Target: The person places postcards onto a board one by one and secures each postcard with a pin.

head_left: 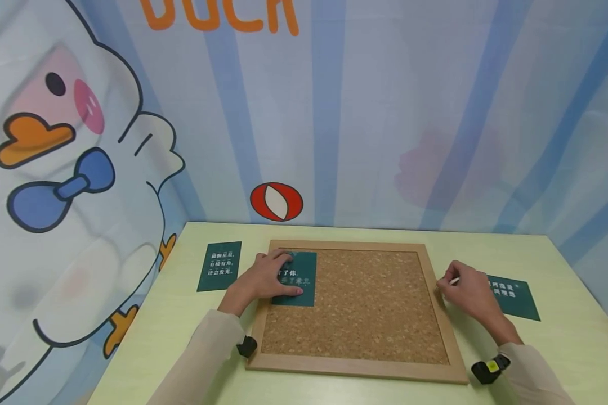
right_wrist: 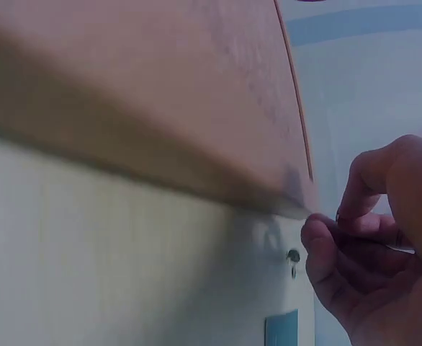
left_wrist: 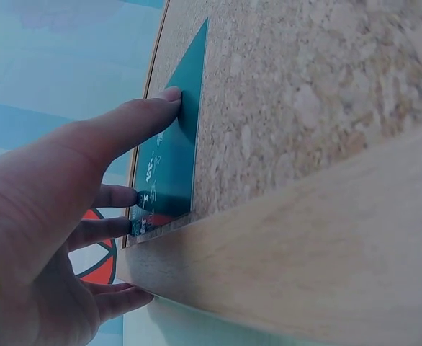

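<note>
A cork board in a light wooden frame lies on the table. At its upper left lies a dark green card with white writing. My left hand rests on that card with thumb and fingers spread; in the left wrist view the thumb touches it and one lower finger reaches the frame's outer side. By the board's right frame edge, my right hand pinches a small whitish object, mostly hidden by the fingers. The right wrist view shows thumb and forefinger together, other fingers curled.
One green card lies left of the board; another lies to the right, partly behind my right hand. A small dark pin-like thing is on the table near the right hand. A printed cloth backdrop rises behind the table.
</note>
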`<state>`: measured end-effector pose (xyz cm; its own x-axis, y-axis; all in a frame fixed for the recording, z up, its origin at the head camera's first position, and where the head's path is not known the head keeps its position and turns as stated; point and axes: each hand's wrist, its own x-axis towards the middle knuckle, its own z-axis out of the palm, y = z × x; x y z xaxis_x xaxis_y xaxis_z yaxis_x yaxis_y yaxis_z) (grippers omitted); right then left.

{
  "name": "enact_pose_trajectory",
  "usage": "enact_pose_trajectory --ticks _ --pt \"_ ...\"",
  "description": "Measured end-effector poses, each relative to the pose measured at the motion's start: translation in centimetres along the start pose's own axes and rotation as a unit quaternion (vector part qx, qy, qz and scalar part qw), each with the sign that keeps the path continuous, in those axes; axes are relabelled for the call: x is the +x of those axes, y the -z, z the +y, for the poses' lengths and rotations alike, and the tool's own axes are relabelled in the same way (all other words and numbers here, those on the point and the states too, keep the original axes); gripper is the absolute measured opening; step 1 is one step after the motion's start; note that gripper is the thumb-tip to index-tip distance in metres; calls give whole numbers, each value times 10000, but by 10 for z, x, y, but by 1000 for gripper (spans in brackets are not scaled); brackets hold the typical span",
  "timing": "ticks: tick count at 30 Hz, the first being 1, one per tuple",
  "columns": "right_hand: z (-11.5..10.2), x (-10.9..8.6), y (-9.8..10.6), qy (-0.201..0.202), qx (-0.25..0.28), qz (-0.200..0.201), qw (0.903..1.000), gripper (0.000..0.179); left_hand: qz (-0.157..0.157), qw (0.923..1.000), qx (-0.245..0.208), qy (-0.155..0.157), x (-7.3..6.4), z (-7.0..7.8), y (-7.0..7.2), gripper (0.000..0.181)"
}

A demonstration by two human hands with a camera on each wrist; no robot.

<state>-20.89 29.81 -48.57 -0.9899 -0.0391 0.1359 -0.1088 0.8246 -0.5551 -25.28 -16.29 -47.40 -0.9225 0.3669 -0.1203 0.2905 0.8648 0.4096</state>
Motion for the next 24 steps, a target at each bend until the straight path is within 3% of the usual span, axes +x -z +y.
enact_pose_trajectory --ticks 24 --pt "-88 51 -29 960 485 -356 9936 3 58 9999 -126 62 3 -3 -2 92"
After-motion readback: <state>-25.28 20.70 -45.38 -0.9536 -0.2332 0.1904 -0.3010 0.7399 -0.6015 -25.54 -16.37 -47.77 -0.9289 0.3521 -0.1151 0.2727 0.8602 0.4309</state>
